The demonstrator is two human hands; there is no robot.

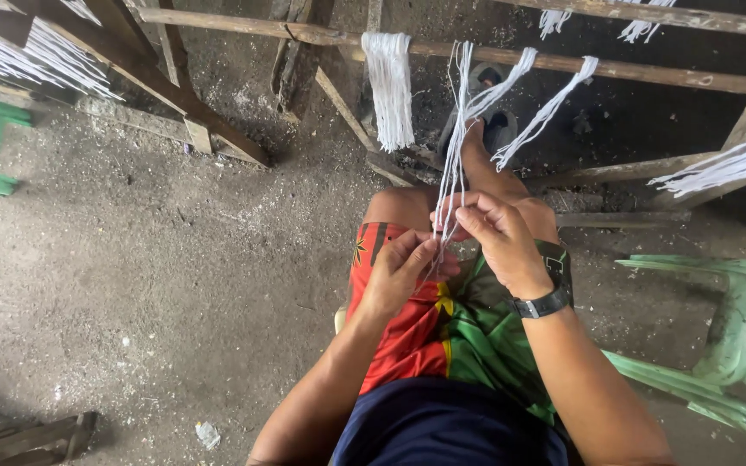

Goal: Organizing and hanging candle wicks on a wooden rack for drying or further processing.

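Seated person, head view down over lap. Left hand [403, 269] pinches the lower run of a thin bundle of white strings [452, 173] between thumb and forefinger, other fingers curled in. Right hand [498, 233] pinches the same bundle just above, thumb and fingertips pressed together on it; black wristwatch [546, 303] on that wrist. The bundle rises taut to the wooden rail [649, 76] that crosses the top of the view, and its lower end is hidden between the hands. Along the rail hang a thick white hank [388, 86] towards the left and two thinner strands right of the bundle. Further strands at the top right edge are cut off. One sandalled foot [485, 121] shows partly behind the strings. Green plastic chair [736, 336] at right edge, cropped.
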